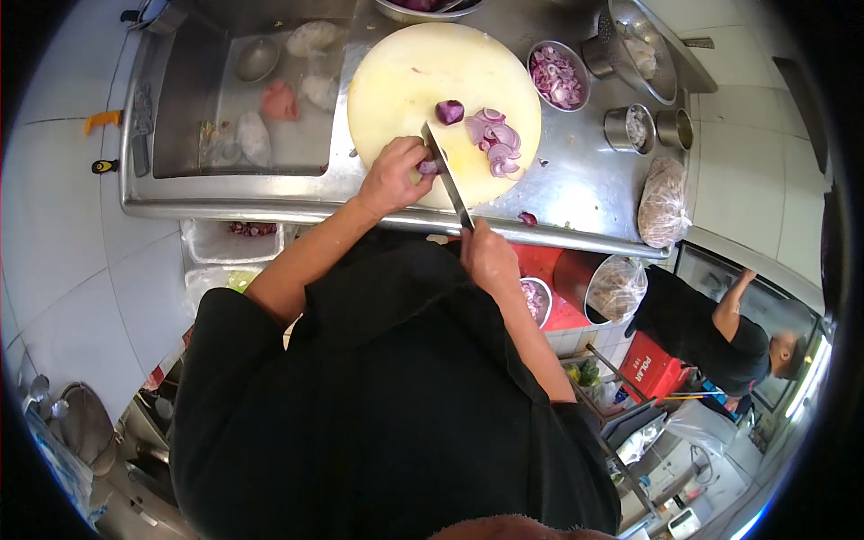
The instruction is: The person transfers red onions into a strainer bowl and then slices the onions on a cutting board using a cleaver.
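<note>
Gripped in the closed right hand is one knife, while the left hand pinches one pale-purple onion piece toward the near edge of the round board, near one dark-purple chunk and one slice heap.

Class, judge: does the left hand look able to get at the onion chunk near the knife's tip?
Probably not freely: the left hand holds an onion piece, and the knife slants between that hand and the onion chunk.
</note>
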{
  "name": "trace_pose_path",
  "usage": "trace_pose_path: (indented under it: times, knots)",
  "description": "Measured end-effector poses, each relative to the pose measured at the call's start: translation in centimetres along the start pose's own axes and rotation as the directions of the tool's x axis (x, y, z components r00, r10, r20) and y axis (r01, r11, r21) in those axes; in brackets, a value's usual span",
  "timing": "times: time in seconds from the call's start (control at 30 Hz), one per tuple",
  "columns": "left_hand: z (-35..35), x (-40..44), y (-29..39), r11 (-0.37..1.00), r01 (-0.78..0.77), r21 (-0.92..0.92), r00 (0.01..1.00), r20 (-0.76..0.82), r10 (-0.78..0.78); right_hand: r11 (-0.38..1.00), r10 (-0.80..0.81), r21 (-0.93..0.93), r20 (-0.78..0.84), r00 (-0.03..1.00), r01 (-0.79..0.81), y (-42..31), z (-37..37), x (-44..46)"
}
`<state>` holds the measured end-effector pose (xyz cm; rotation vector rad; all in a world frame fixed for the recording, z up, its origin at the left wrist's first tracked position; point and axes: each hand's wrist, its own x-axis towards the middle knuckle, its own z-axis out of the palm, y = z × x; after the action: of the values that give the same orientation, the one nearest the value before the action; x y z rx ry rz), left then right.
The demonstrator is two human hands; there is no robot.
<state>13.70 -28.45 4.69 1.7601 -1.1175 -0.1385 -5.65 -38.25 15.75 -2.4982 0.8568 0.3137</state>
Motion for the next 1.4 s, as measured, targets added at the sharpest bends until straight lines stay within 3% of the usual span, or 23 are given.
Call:
trace_pose_path:
  times: [0.1, 0.23, 0.3, 0.43, 0.53, 0.73, 1.13, 1.23, 1.4]
  knots:
    - [0.2, -0.4, -0.2, 0.999, 0.043, -0.02, 0.998, 0.036, -0.042, 1.0, -0.014, -0.011, 0.01, 1.0, 0.015, 1.0, 3.6, 4.0]
    - [0.6, -0.1, 0.5, 0.997, 0.078, 0.013, 0.995, 0.055, -0.079, 0.997, 0.022, 0.073, 0.007, 1.0, -0.023, 1.5, 2.5, 4.6]
    - [1.0, 0.8, 0.6, 0.998, 0.046, 0.036, 0.988, 0.144, -0.051, 0.991, -0.028, 0.129, -0.047, 0.998, 0.034, 3.7, 2.4, 5.1]
    - [0.9, 2.0, 0.7, 0.973, -0.018, 0.229, 0.909, 0.41, -0.079, 0.994, 0.046, 0.105, -0.026, 0.999, -0.043, 5.0, 0.5, 4.2]
    - [0.3, 1.9, 1.5, 1.0, -0.023, 0.007, 0.986, 0.162, 0.022, 0.996, 0.017, 0.088, -0.059, 0.998, -0.011, 5.3, 0.8, 3.4]
    - [-0.3, 1.6, -0.1, 0.981, -0.17, -0.088, 0.943, 0.273, 0.188, 0.993, 0.096, 0.073, -0.025, 0.995, -0.094, 2.7, 1.7, 2.4]
    - [-0.3, 2.1, -0.3, 0.994, -0.106, -0.036, 0.905, 0.41, 0.111, 0.998, 0.05, 0.04, -0.035, 0.998, -0.048, 1.8, 1.5, 2.4]
    - [0.2, 1.7, -0.5, 0.987, -0.143, -0.073, 0.944, 0.29, 0.159, 0.995, 0.092, 0.041, -0.012, 0.996, -0.092, 0.4, -1.1, 1.3]
    - [0.2, 1.4, -0.4, 0.994, -0.085, -0.073, 0.939, 0.328, 0.104, 0.996, 0.085, 0.033, -0.013, 0.996, -0.085, 1.6, 2.0, 2.5]
